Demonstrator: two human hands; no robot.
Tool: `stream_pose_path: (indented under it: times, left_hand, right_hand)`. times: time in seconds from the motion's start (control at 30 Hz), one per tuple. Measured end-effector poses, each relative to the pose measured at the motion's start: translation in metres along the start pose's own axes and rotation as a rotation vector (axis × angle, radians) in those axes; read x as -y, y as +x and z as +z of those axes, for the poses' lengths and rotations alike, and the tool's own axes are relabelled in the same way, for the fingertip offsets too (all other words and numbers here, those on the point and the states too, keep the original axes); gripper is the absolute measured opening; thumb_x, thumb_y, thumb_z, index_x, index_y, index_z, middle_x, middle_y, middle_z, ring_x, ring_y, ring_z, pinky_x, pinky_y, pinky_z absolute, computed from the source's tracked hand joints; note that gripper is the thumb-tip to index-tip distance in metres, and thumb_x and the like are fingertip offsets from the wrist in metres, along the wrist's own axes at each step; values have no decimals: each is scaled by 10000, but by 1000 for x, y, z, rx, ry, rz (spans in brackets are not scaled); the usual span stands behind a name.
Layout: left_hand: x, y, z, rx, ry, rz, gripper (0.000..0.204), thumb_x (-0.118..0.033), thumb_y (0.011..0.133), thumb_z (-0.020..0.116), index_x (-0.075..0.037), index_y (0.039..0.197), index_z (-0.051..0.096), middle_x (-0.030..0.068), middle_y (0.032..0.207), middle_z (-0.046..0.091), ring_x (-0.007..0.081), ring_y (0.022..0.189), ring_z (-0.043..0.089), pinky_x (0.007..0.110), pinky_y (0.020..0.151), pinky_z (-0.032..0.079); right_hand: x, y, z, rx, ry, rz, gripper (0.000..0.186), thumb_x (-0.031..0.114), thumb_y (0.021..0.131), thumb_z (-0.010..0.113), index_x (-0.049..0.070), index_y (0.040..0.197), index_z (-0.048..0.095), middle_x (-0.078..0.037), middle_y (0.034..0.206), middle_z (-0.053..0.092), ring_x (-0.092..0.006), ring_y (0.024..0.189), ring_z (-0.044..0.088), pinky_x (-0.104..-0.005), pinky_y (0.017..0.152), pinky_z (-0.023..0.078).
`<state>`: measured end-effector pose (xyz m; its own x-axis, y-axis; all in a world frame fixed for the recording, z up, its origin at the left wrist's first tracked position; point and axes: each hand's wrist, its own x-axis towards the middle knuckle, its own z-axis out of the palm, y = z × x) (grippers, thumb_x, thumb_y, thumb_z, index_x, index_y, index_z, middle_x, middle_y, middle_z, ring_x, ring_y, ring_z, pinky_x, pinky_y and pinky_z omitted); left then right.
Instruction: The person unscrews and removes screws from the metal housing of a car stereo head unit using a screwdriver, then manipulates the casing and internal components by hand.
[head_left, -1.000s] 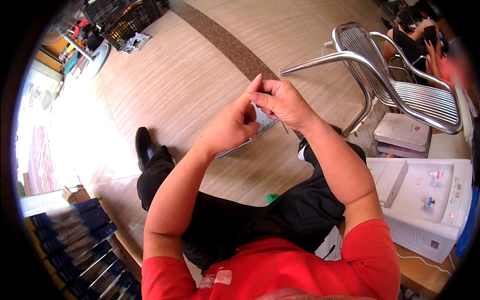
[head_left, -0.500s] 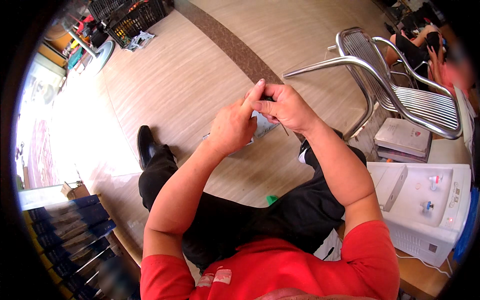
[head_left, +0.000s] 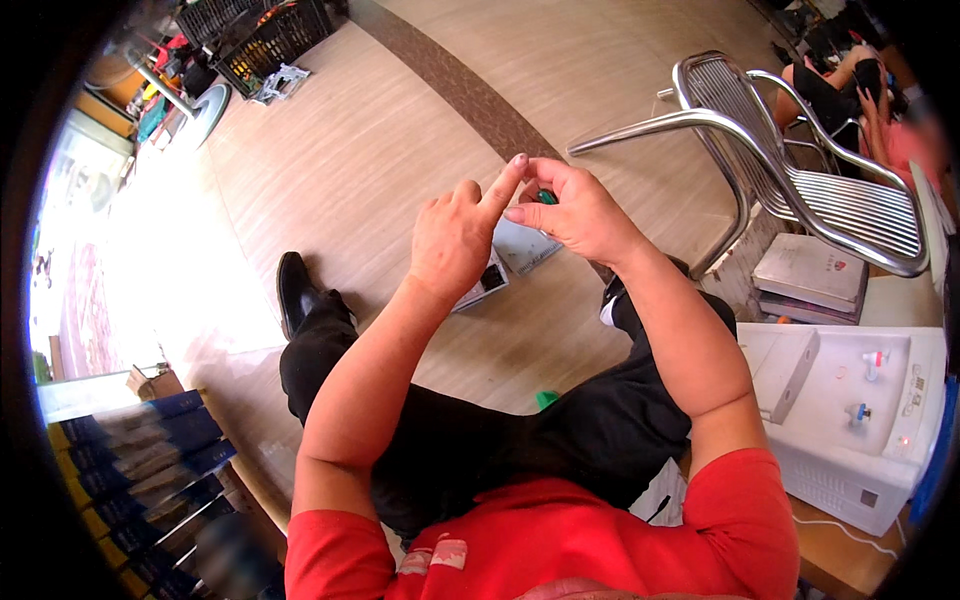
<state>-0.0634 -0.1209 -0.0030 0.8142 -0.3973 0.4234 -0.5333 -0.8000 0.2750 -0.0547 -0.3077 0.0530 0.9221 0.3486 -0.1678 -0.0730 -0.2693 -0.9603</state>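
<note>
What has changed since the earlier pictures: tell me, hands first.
The left hand has turned its back more toward the camera, its thumb now hidden. The thumb of the right hand no longer overlaps the left index finger, and a green item shows behind it; whether anything was gripped or released, I cannot tell. The steel chair and water dispenser stayed put.

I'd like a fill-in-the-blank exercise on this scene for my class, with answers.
The left hand has its ____ finger extended.
Between the ____ and fingers of the right hand shows a small green object.
The slatted metal chair is to the person's ____.
The white water dispenser pairs a red-marked tap with a ____-marked one.

Missing words: index; thumb; right; blue.
</note>
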Motion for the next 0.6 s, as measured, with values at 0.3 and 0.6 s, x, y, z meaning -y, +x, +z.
stream_pose_path:
  times: [0.3, 0.6]
  left_hand:
    - [-4, 0, -8, -76, -217, 127, 752, -21, 790, 599, -337, 1450, 429, 61, 820, 547, 271, 712, 602, 402, 655, 498]
    - [-4, 2, -17, -10, -264, 309, 673, -34, 799, 605, -288, 1409, 475, 82, 1026, 607, 293, 835, 642, 402, 675, 528]
  right_hand:
    - [16, -5, -5, 205, 298, 1, 561, 10, 789, 769, 35, 1294, 526, 27, 838, 550, -41, 669, 488, -190, 549, 400]
    - [12, -3, -15, 352, 184, -132, 547, -57, 688, 787, 11, 1190, 580, 45, 795, 520, -50, 746, 507, -204, 663, 448]
